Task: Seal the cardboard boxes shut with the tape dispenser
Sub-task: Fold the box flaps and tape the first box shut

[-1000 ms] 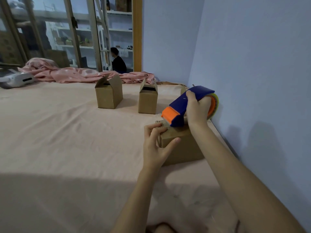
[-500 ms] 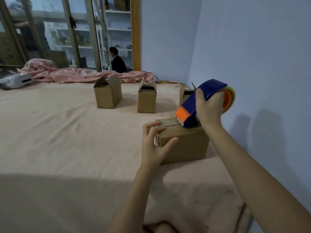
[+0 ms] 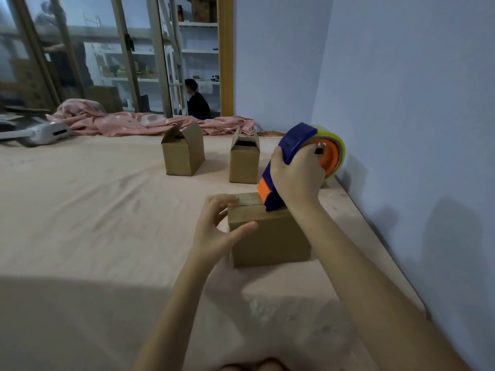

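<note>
Tape dispenser [image 3: 290, 159] (blue body, orange front end, yellow-green roll at the back) is gripped by the right hand [image 3: 297, 175], fingers curled round the handle. It is tilted nose-down, with the orange end set on the top of the nearest cardboard box [image 3: 267, 234], at the far right part of the lid. A strip of tape is seen along the top seam of this box, left of the dispenser nose.

Box is steadied by the left hand [image 3: 217, 228]: fingers curled over the top left edge, thumb pressed on the near face at the upper left corner. Flaps of this box are closed flat. Box is placed on the pink sheet [image 3: 93, 210], near the blue wall [image 3: 401, 103] on the right.

Two more boxes are stood further back, apart from each other: the left box [image 3: 183, 153] and the middle box [image 3: 245, 162], both with flaps up and unsealed.

A crumpled pink blanket [image 3: 128, 121] is laid along the far edge. A white device [image 3: 45, 132] is seen at far left. A seated person [image 3: 197, 101] is visible behind the glass.
</note>
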Tool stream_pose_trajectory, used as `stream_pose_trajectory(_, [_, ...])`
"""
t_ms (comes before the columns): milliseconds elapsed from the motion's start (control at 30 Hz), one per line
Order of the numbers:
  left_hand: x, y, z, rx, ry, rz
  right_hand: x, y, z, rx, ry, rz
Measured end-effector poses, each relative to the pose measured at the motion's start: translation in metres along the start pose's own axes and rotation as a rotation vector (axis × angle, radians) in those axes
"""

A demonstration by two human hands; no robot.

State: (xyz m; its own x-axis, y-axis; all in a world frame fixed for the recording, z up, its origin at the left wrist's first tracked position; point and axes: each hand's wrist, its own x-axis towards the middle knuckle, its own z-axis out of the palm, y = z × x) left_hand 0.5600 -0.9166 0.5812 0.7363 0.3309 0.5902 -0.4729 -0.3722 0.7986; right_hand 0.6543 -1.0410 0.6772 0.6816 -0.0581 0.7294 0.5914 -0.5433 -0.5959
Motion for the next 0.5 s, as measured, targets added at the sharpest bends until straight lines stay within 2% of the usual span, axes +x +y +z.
stream_pose_trajectory(33, [0.003, 0.008, -0.004, 0.058, -0.061, -0.084, 0.000, -0.001, 0.001, -0.003, 0.001, 0.008])
stream_pose_trajectory(67, [0.005, 0.015, -0.006, 0.232, -0.109, -0.129, 0.000, 0.000, 0.001, -0.004, 0.003, 0.020])
stream_pose_trajectory(133, [0.008, 0.027, 0.004, 0.781, -0.206, -0.036, 0.000, 0.002, 0.001, -0.003, 0.012, 0.045])
stream_pose_trajectory(200, [0.005, 0.040, 0.027, 1.100, -0.235, 0.067, -0.002, 0.002, 0.000, -0.013, 0.011, 0.047])
stream_pose_trajectory(300, [-0.008, 0.047, 0.055, 1.239, -0.159, 0.078, -0.003, 0.002, -0.001, -0.033, -0.031, 0.054])
stream_pose_trajectory(500, [-0.007, 0.044, 0.050, 1.235, -0.121, 0.107, -0.007, 0.007, -0.006, -0.047, -0.080, 0.072])
